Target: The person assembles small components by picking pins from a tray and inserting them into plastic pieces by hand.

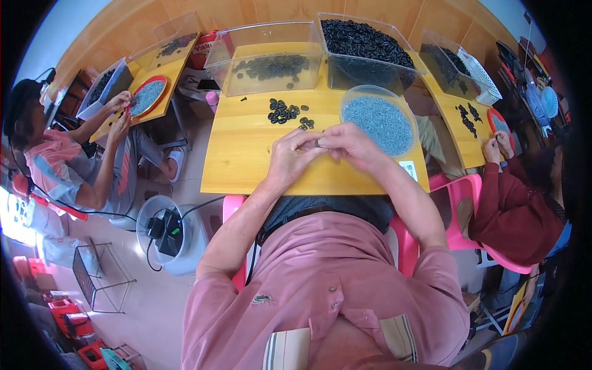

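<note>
Over the near half of the yellow table, my left hand (290,155) and my right hand (354,147) meet, fingers pinched together. A small dark round piece (318,143) shows between the fingertips of both; whatever else they pinch is too small to make out. Just beyond my hands lies a loose group of black oval pieces (282,111), a few of them close to my left knuckles. Beside my right hand stands a round clear tub (414,127) full of small silvery metal pieces (377,120), thin and screw-like.
Behind are a clear bin (265,46) with scattered black pieces and another bin (370,74) heaped with black ones. A dark screw-like bit (243,98) lies at left. Co-workers sit at yellow tables on both sides. By my left side, a bucket (189,237) holds a black device with cables.
</note>
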A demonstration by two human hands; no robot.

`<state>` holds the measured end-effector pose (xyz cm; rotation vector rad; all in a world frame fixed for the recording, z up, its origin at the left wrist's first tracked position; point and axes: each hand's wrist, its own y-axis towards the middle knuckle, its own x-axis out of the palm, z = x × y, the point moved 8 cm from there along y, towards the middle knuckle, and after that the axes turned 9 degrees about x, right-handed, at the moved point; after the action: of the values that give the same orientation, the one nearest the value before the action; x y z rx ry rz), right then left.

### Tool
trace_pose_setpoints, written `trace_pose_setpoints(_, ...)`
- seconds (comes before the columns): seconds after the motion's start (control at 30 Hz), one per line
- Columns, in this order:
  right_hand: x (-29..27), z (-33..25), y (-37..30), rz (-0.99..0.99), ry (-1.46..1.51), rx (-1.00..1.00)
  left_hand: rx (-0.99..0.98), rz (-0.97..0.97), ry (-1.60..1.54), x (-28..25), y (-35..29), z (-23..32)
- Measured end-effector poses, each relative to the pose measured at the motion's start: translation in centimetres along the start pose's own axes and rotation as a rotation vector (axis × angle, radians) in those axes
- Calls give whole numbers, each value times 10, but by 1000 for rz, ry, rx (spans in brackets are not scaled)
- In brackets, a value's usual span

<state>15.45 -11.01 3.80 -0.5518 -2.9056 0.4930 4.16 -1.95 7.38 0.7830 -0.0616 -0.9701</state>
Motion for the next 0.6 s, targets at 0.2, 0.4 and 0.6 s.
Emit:
trace_pose_setpoints(0.2, 0, -2, 2, -37, -36, -36, -3, -38, -1, 6, 0, -5)
trace_pose_setpoints(0.4, 2, 1, 3, -32, -40, 0, 44, -64, 95, 4, -2, -3)
trace_pose_setpoints(0.6, 3, 1, 2, -31, -21, -6, 95, -84, 175, 2, -2, 7)
